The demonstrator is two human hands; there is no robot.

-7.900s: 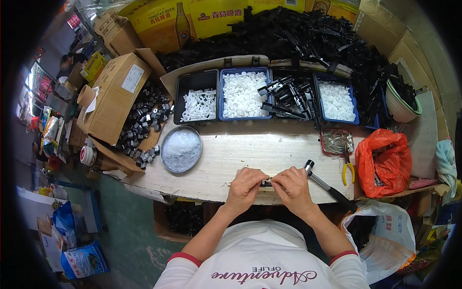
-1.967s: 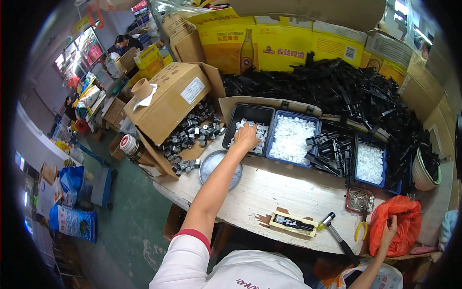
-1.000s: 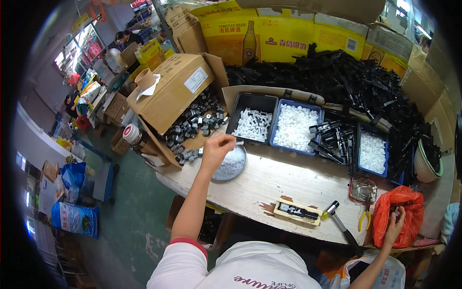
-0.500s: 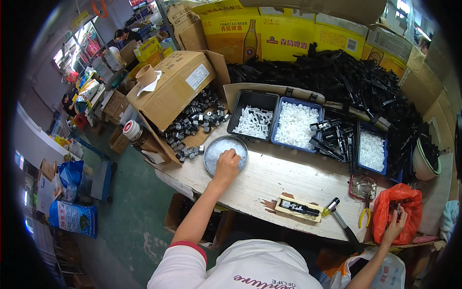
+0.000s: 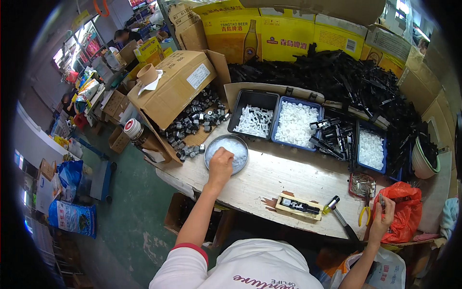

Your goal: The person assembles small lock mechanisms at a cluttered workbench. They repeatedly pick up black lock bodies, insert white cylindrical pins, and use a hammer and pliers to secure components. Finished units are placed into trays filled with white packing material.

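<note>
left hand [image 5: 220, 165] hides part of round dish [image 5: 236, 143] | item in right hand [image 5: 383, 219] too small to tell

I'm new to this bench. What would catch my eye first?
The huge heap of black parts along the back, with trays of white pieces before it. Nearer, the left hand dips into a round metal dish, while the right hand reaches the orange bag.

The round dish [image 5: 226, 150] lies left of the wooden block [image 5: 299, 207], before the trays [image 5: 296, 123].
</note>
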